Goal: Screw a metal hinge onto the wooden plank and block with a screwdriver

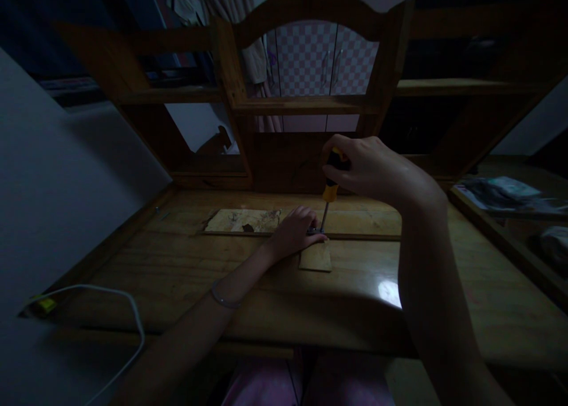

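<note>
My right hand [361,163] is wrapped round the handle of a yellow and black screwdriver [329,192], held nearly upright with its tip down. The tip meets a small metal piece [315,231] that the fingers of my left hand [296,227] pinch against the wood. Under my left hand lies a long thin wooden board [364,224], its left part rough and stained with a dark hole. A short wooden piece [316,258] sticks out from the board toward me. The exact shape of the metal piece is mostly hidden by my fingers.
All this rests on a wooden desk [177,270] with a shelf frame [306,104] along its back. A small screw-like piece [157,209] lies at the left. A white cable [133,305] loops over the left front edge. Plastic-wrapped items [501,193] are at the right.
</note>
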Motion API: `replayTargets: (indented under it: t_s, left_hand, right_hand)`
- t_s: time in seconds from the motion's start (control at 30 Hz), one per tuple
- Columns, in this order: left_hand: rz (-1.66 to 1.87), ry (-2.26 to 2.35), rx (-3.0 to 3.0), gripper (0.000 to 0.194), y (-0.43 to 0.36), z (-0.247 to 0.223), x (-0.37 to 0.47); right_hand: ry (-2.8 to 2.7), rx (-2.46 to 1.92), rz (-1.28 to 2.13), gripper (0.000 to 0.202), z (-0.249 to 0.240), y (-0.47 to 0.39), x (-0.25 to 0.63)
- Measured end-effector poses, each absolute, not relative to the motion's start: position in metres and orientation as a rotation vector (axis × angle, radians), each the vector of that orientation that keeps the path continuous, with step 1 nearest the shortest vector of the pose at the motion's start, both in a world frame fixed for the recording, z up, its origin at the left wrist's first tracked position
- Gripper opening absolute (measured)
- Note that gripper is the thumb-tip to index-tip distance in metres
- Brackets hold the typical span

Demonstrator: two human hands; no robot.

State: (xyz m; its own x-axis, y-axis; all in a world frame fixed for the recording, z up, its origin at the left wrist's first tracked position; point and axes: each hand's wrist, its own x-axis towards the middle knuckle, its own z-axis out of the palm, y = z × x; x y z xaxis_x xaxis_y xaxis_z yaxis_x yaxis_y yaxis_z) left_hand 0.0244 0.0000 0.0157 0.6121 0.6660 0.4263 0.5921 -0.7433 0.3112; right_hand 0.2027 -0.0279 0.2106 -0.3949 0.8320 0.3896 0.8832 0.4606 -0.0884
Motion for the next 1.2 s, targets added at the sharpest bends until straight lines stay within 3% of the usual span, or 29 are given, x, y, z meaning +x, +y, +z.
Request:
replayTargets:
  t_s: [1.03, 1.2]
  left_hand:
    - [0.791, 1.054, 2.681, 0.041, 0.0004, 0.0159, 0.0252]
    - [0.768, 1.073, 2.702, 0.042, -0.0005, 0.0155, 0.0261]
  right_hand:
    - [-2.345, -1.441, -0.138, 0.035, 0.2113, -0.0293, 0.2036]
    - [-2.317, -1.406, -0.114, 0.043, 0.2103, -0.0313, 0.2027]
